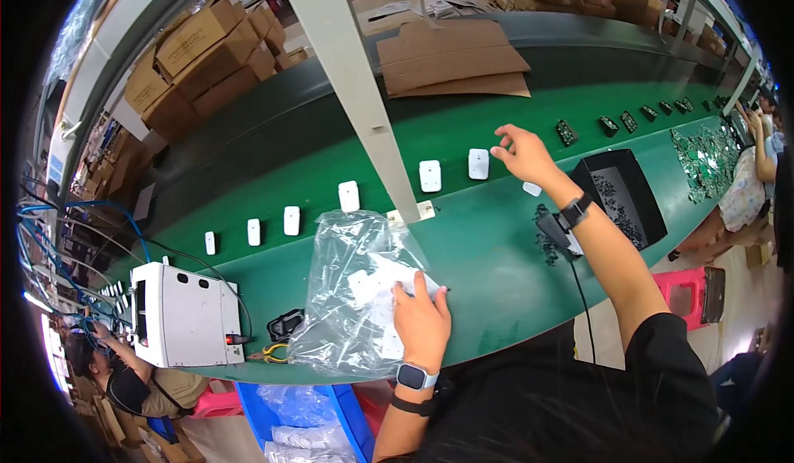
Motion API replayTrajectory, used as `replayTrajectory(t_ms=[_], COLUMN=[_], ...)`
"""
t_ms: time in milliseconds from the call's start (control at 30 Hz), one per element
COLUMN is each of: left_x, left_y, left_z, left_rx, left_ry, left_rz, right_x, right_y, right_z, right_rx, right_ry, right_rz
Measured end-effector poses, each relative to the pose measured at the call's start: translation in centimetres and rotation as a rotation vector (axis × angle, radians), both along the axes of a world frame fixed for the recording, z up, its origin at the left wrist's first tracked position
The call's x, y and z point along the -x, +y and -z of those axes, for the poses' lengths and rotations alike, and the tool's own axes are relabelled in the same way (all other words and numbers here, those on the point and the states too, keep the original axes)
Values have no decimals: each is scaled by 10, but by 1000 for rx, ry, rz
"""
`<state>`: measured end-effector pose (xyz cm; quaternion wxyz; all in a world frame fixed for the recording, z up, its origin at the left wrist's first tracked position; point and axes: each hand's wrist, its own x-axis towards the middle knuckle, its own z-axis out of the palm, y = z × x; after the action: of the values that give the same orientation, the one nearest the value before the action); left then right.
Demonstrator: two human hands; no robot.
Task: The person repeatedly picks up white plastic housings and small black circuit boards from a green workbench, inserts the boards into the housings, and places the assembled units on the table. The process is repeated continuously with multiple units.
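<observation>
bag (351, 289): clear crinkled glossy plastic | belt (496, 248): matt green (smooth) | boxes (203, 54): brown cardboard

we count six small white boxes (431, 175) in a row on the green belt. we see one clear plastic bag (351, 277) with more white pieces in it, too bunched up to count. there is one white machine (186, 314) and one black tray (620, 190). we count about seven little dark boards (566, 132) in a line far along the belt. there is one pair of pliers with yellow handles (271, 352). we see two hands, a left hand (422, 318) and a right hand (523, 153), and each arm has one watch.
</observation>
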<state>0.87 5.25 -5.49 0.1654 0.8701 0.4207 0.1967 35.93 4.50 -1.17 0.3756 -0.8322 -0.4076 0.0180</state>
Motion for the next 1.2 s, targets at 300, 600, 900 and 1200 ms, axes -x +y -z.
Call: replayTrajectory(t_ms=[300, 600, 900, 1200], left_x=[-5, 15, 35, 19], left_y=[16, 4, -17, -28], left_z=[13, -21, -32, -56], left_rx=[26, 362, 917, 1016], left_ry=[-71, -441, -935, -886], left_rz=[-3, -40, -107, 70], right_x=[39, 174, 189, 186], right_y=[-107, -80, -68, -117], right_z=[-17, 59, 67, -38], right_rx=[179, 53, 73, -166], right_ry=[-8, -10, 3, 369], right_rz=[-243, -634, -609, -555])
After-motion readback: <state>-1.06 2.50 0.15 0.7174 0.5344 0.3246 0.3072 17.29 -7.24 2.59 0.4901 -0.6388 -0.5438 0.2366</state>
